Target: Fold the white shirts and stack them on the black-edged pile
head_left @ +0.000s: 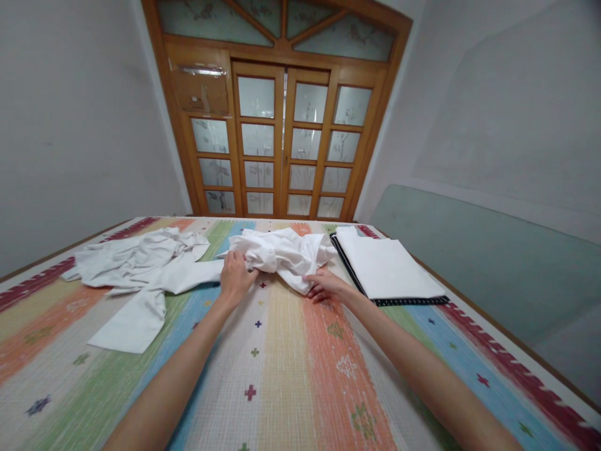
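Observation:
A crumpled white shirt (286,250) lies in front of me on the striped bedspread, with a button showing near its left part. My left hand (235,275) is closed on the left end of this shirt. At its lower right edge, my right hand (325,285) pinches the fabric between thumb and fingers. Left of my left hand, a second white garment (141,263) lies spread and wrinkled, one sleeve-like piece reaching toward my wrist. Whether the two garments touch behind my left hand is hidden.
To the right lies a folded white cloth (399,269) on a black piece with a dotted edge (413,302). The striped bedspread (282,376) covers the bed. Behind stands a wooden glass-paned door (284,156); a pale green headboard-like panel (493,250) is along the right wall.

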### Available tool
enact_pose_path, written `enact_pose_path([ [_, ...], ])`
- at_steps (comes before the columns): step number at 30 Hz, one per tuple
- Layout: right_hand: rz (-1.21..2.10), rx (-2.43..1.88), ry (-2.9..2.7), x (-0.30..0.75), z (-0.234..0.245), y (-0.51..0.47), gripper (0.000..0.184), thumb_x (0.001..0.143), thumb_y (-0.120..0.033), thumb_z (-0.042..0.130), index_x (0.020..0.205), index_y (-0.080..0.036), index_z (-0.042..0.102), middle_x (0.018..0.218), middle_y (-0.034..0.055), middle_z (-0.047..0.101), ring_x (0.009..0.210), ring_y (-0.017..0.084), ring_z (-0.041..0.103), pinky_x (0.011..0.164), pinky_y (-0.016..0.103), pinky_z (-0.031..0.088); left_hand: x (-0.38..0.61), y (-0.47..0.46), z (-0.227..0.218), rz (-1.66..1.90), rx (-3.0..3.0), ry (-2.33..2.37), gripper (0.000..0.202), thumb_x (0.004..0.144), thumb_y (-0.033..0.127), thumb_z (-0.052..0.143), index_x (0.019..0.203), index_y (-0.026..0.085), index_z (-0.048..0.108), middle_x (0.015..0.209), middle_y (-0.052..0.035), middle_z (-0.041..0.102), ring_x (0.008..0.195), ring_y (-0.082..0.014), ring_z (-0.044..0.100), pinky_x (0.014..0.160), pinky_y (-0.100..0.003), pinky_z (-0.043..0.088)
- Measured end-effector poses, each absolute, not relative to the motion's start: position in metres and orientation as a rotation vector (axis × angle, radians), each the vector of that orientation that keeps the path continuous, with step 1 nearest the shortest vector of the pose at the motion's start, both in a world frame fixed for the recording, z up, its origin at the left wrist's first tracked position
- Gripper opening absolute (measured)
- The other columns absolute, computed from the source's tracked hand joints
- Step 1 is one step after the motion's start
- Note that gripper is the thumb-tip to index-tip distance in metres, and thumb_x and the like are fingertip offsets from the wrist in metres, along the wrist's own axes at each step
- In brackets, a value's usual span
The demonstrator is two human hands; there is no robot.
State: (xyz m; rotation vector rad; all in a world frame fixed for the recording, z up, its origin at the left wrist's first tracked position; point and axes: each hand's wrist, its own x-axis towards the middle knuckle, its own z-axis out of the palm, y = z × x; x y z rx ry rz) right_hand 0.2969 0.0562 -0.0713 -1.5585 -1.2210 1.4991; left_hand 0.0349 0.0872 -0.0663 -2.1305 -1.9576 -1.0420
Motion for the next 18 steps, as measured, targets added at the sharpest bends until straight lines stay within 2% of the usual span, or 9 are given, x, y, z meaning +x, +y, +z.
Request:
enact_pose_path([
  [2, 1.434, -1.521, -1.224, 0.293, -0.076, 0.059, 0.021, 0.074, -0.032, 0.071, 0.076, -0.016, 0.057, 0.062, 0.0037, 0.066, 0.052, 0.014, 0.062, 0.051, 0.024, 0.053, 0.036, 0.085, -0.063, -0.958, -2.151, -2.08, 0.028, 0.082, 0.043, 0.052, 0.089, 0.019, 0.061, 0.097, -0.0155, 0.067, 0.098, -0.0345, 0.063, 0.082, -0.043, 0.049],
  [5, 1.212, -1.433, -1.169, 0.287, -0.08, 0.067, 0.013, 0.074, -0.028, 0.065, 0.077, -0.016, 0.059, 0.071, 0.0021, 0.068, 0.065, 0.015, 0.065, 0.062, 0.024, 0.053, 0.034, 0.088, -0.066, -0.836, -2.312, -2.223, 0.037, 0.087, 0.049, 0.043, 0.081, 0.018, 0.063, 0.087, -0.0164, 0.07, 0.09, -0.0352, 0.066, 0.078, -0.043, 0.048],
  [7, 1.109, -1.379, -1.139, 0.285, -0.077, 0.073, 0.015, 0.076, -0.031, 0.059, 0.082, -0.017, 0.06, 0.081, 0.0014, 0.07, 0.077, 0.015, 0.066, 0.069, 0.023, 0.052, 0.033, 0.091, -0.073, -0.943, -2.43, -2.18, 0.038, 0.088, 0.046, 0.042, 0.094, 0.016, 0.064, 0.098, -0.0181, 0.071, 0.097, -0.0347, 0.066, 0.083, -0.043, 0.048],
  [10, 0.979, -1.315, -1.114, 0.286, -0.065, 0.078, 0.024, 0.078, -0.039, 0.054, 0.089, -0.019, 0.059, 0.093, 0.0025, 0.071, 0.089, 0.017, 0.065, 0.075, 0.024, 0.051, 0.034, 0.096, -0.083, -1.363, -2.449, -1.971, 0.044, 0.083, 0.04, 0.052, 0.119, 0.014, 0.057, 0.123, -0.0172, 0.064, 0.114, -0.0319, 0.059, 0.095, -0.043, 0.045],
  [12, 0.908, -1.247, -1.07, 0.287, -0.054, 0.081, 0.028, 0.078, -0.041, 0.053, 0.094, -0.019, 0.059, 0.096, 0.0033, 0.071, 0.092, 0.018, 0.064, 0.077, 0.025, 0.051, 0.035, 0.1, -0.087, -1.517, -2.435, -1.881, 0.044, 0.08, 0.038, 0.056, 0.117, 0.016, 0.058, 0.127, -0.0153, 0.062, 0.118, -0.0307, 0.056, 0.1, -0.043, 0.043],
  [15, 0.859, -1.19, -1.023, 0.287, -0.039, 0.085, 0.029, 0.082, -0.039, 0.049, 0.103, -0.02, 0.058, 0.095, 0.0034, 0.07, 0.094, 0.019, 0.064, 0.077, 0.026, 0.051, 0.036, 0.104, -0.085, -1.575, -2.547, -1.895, 0.026, 0.084, 0.039, 0.049, 0.094, 0.018, 0.061, 0.108, -0.0106, 0.069, 0.105, -0.0266, 0.061, 0.096, -0.04, 0.045],
  [18, 0.798, -1.207, -0.989, 0.289, -0.03, 0.09, 0.03, 0.087, -0.041, 0.045, 0.105, -0.021, 0.057, 0.092, 0.0037, 0.069, 0.093, 0.019, 0.063, 0.073, 0.027, 0.052, 0.037, 0.106, -0.075, -1.812, -2.518, -1.914, 0.026, 0.089, 0.043, 0.042, 0.086, 0.02, 0.055, 0.09, -0.0052, 0.068, 0.089, -0.0213, 0.063, 0.086, -0.034, 0.049],
])
